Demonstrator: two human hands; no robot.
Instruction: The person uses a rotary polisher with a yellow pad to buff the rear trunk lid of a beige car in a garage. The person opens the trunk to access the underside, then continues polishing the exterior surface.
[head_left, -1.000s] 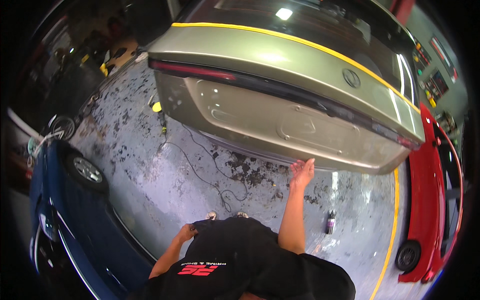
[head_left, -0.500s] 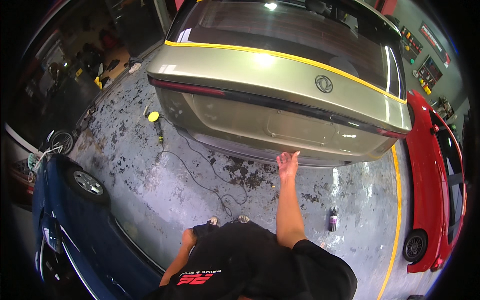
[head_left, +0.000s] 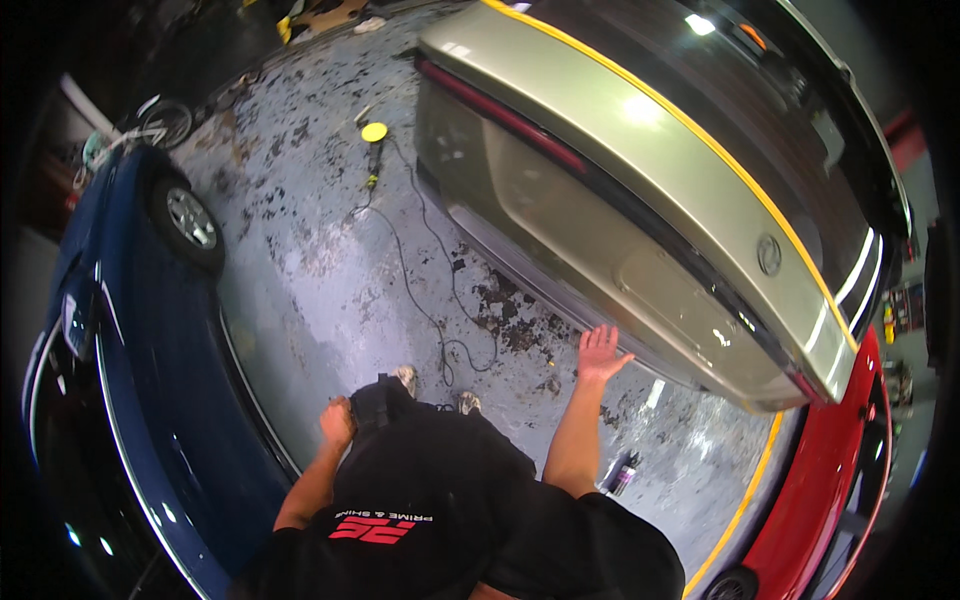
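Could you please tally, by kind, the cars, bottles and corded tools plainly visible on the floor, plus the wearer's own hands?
Cars (gold car, blue car, red car): 3
Dark bottle: 1
Corded tool with yellow pad: 1
Hands (left hand, right hand): 2
Total: 7

This looks like a car workshop. Three cars share one big floor [head_left: 300, 330]: a gold car [head_left: 650, 150], a blue car [head_left: 165, 370] and a red car [head_left: 825, 470]. The floor is gray with worn, dark patches and a yellow line [head_left: 746, 502]. A tool with a round yellow pad [head_left: 374, 133] lies on it, near the gold car. Yellow tape [head_left: 758, 188] runs along that car's back window.
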